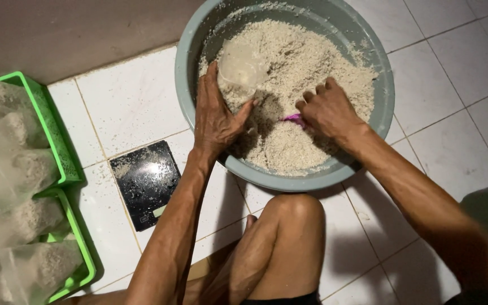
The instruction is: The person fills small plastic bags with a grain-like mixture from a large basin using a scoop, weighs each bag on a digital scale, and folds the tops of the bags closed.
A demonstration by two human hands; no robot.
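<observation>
Under the left hand's fingers [217, 116] lies a thin, clear, filmy plastic bag [242, 68], and beneath the right hand's knuckles [327, 108] a bit of smooth pink plastic [295, 118]. Both rest in coarse, matt, pale crumbly grain [306, 62] inside a round grey-green matt plastic basin [379, 96]. Left of the fingers sit a glossy black glass-topped scale [145, 183], glazed white floor tiles [131, 96] and bright green plastic crates [57, 141].

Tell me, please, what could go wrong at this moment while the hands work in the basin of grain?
1. The left hand holds a clear plastic bag open over the grain; if it sags, grain may miss it.
2. The grey basin is heaped near its rim, so the right hand, scooping with something pink, might push grain onto the tiled floor.
3. Spilled grain already lies on the black scale; more could disturb weighing.
</observation>
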